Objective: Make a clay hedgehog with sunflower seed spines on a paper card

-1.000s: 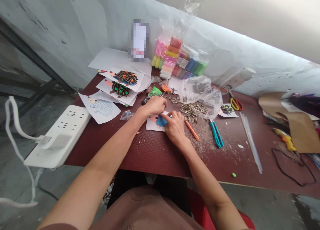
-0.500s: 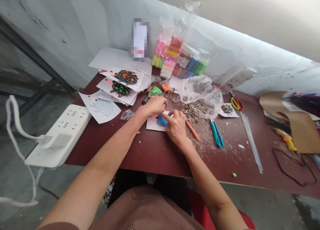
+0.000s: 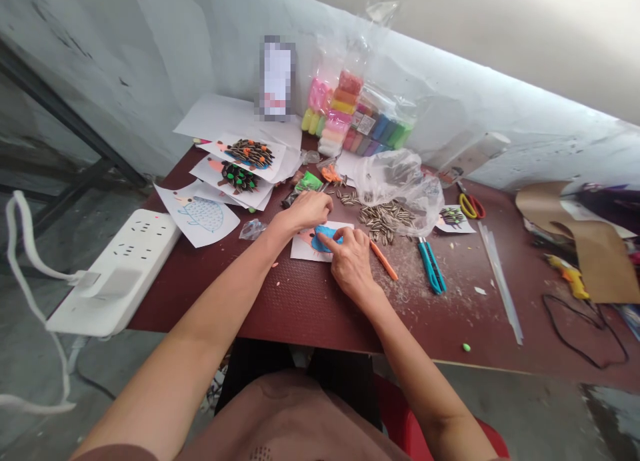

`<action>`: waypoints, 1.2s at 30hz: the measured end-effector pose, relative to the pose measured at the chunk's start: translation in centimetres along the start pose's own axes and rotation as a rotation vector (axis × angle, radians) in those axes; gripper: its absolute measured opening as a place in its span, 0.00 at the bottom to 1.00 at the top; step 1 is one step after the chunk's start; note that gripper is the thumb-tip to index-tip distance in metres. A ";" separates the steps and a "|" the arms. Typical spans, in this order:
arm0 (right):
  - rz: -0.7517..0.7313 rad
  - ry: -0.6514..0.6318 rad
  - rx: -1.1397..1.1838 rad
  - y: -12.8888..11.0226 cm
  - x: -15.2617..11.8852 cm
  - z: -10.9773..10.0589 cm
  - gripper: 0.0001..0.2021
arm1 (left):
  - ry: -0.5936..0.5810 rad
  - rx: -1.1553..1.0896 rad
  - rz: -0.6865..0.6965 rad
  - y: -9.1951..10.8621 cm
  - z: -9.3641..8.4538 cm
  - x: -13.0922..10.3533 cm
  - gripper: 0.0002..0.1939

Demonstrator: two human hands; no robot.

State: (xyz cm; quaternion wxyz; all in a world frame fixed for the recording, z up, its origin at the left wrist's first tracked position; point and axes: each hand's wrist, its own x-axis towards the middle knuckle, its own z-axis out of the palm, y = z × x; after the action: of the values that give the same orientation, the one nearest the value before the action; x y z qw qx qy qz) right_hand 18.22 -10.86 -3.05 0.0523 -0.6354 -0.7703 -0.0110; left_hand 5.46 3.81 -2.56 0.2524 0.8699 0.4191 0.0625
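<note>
- Seed pile [image 3: 385, 217], the landmark for all places below: striped seeds heaped on the dark red tabletop [image 3: 300, 307].
- White card [image 3: 301, 249]: flat on the tabletop, left of the seed pile and slightly nearer the person; it bears a patch of blue clay [image 3: 327, 233] and orange marks, partly covered by the hands.
- Right hand [image 3: 353, 257]: just left of the seed pile, on the card's near right side; index finger extended onto the blue clay, other fingers bent. Whether it grips anything cannot be told.
- Left hand [image 3: 310, 209]: farther left of the seed pile, at the card's far edge; wrist bent, fingers curled and turned down. Its fingertips are hidden, so any hold cannot be told.
- Clear plastic bag [image 3: 400, 181]: crumpled, behind the seed pile and against it.
- Orange stick [image 3: 384, 261]: just on the near side of the seed pile; teal utility knife [image 3: 431, 267] to its right, also nearer the person than the pile.
- Scissors [image 3: 471, 206]: right of the seed pile, beyond a small seed-covered card [image 3: 453, 217].
- Hedgehog drawing [image 3: 203, 217]: well left of the seed pile, in blue outline.
- Coloured clay packs [image 3: 340, 114]: beyond the seed pile, by the wall.
</note>
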 end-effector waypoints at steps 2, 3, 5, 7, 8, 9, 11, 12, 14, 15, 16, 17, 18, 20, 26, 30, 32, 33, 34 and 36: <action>-0.006 -0.008 -0.011 -0.2 -0.3 -0.1 0.25 | 0.003 0.004 0.002 0.0 0.0 0.0 0.17; -0.009 -0.013 -0.016 -0.3 -0.4 -0.1 0.25 | 0.003 0.007 0.003 0.1 0.0 0.0 0.18; -0.013 -0.017 -0.023 -0.5 -0.7 -0.3 0.24 | 0.000 0.009 0.003 0.1 0.0 -0.1 0.18; -0.016 -0.015 -0.023 -0.8 -1.0 -0.4 0.24 | -0.001 0.005 0.003 0.1 0.0 -0.1 0.18; -0.018 -0.014 -0.021 -0.9 -1.1 -0.4 0.24 | 0.001 0.003 0.002 0.1 0.0 -0.1 0.18; -0.018 -0.014 -0.018 -1.0 -1.2 -0.3 0.24 | 0.003 0.001 0.001 0.1 0.0 -0.1 0.18; -0.020 -0.019 -0.012 -1.2 -1.3 -0.3 0.24 | 0.007 0.000 -0.001 0.1 0.0 -0.1 0.17; -0.020 -0.021 -0.010 -1.3 -1.4 -0.2 0.24 | 0.007 0.000 -0.003 0.1 0.0 -0.1 0.17; -0.021 -0.023 -0.007 -1.4 -1.5 -0.2 0.24 | 0.007 0.001 -0.005 0.1 0.0 -0.1 0.17; -0.024 -0.023 -0.005 -1.5 -1.5 -0.1 0.25 | 0.007 0.000 -0.004 0.1 0.0 -0.1 0.17; -0.028 -0.022 -0.004 -1.5 -1.6 -0.1 0.25 | 0.008 0.000 -0.004 0.1 0.0 -0.1 0.17; -0.032 -0.021 -0.002 -1.6 -1.6 -0.1 0.25 | 0.008 0.000 -0.003 0.1 0.0 -0.1 0.17; -0.035 -0.020 0.000 -1.6 -1.6 -0.1 0.25 | 0.007 -0.001 -0.003 0.2 0.0 -0.1 0.17; -0.038 -0.018 0.002 -1.8 -1.6 -0.2 0.25 | 0.005 -0.001 -0.004 0.2 0.0 -0.1 0.17; -0.041 -0.030 -0.014 -2.4 -1.4 -0.5 0.22 | -0.014 -0.005 -0.009 0.5 -0.4 -0.3 0.18; -0.064 -0.018 -0.008 -2.5 -1.3 -0.6 0.22 | -0.013 0.001 -0.015 0.5 -0.3 -0.3 0.18; -0.061 -0.003 0.010 -2.4 -1.2 -0.6 0.22 | -0.002 0.004 -0.013 0.4 -0.2 -0.2 0.18; -0.055 0.004 0.018 -2.3 -1.2 -0.5 0.23 | 0.002 0.005 -0.011 0.3 -0.1 -0.1 0.18; -0.047 0.008 0.024 -2.3 -1.2 -0.5 0.23 | 0.004 0.005 -0.009 0.3 -0.1 -0.1 0.18; -0.037 0.010 0.028 -2.2 -1.1 -0.4 0.24 | 0.002 0.006 -0.008 0.2 0.0 0.0 0.18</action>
State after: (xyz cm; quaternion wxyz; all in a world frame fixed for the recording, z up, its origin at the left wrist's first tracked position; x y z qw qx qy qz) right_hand 16.31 -12.41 -2.68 0.0647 -0.6203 -0.7817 -0.0043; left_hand 5.58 3.66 -2.46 0.2494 0.8690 0.4230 0.0610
